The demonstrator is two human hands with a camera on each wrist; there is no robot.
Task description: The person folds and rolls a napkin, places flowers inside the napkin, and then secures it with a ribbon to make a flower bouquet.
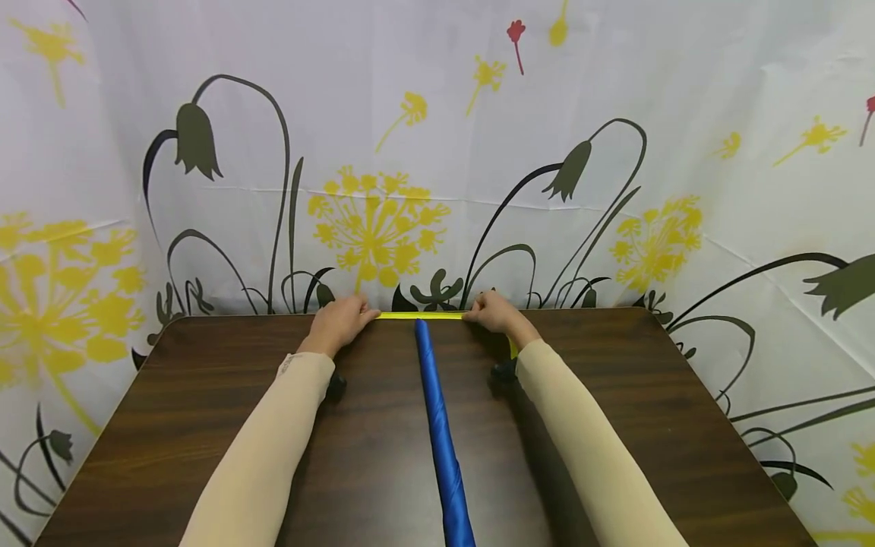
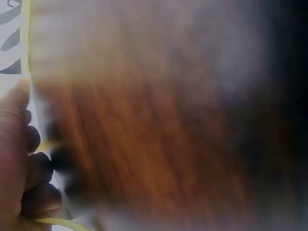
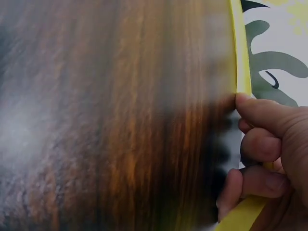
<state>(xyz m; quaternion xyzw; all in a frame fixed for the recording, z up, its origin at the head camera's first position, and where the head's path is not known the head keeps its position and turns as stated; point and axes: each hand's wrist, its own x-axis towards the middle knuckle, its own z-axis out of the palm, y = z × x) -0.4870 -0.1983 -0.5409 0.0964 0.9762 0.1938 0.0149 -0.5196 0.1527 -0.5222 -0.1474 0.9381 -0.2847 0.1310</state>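
Note:
A narrow yellow ribbon (image 1: 420, 314) is stretched straight along the table's far edge between the two hands. My left hand (image 1: 339, 323) pinches it at the left, thumb and fingers together; in the left wrist view, a loose end of the ribbon (image 2: 62, 222) trails below the curled fingers. On the other side, my right hand (image 1: 494, 313) pinches the ribbon (image 3: 243, 57) with its thumb, and more of it passes through the curled fingers below. A long, slim roll of shiny blue fabric (image 1: 440, 429) runs from the near side of the table up to the middle of the taut ribbon.
The table (image 1: 225, 380) has a dark wood-grain top. Behind it hangs a white sheet (image 1: 424, 45) printed with flowers. Small dark wrist cameras (image 1: 504, 372) sit beneath the forearms.

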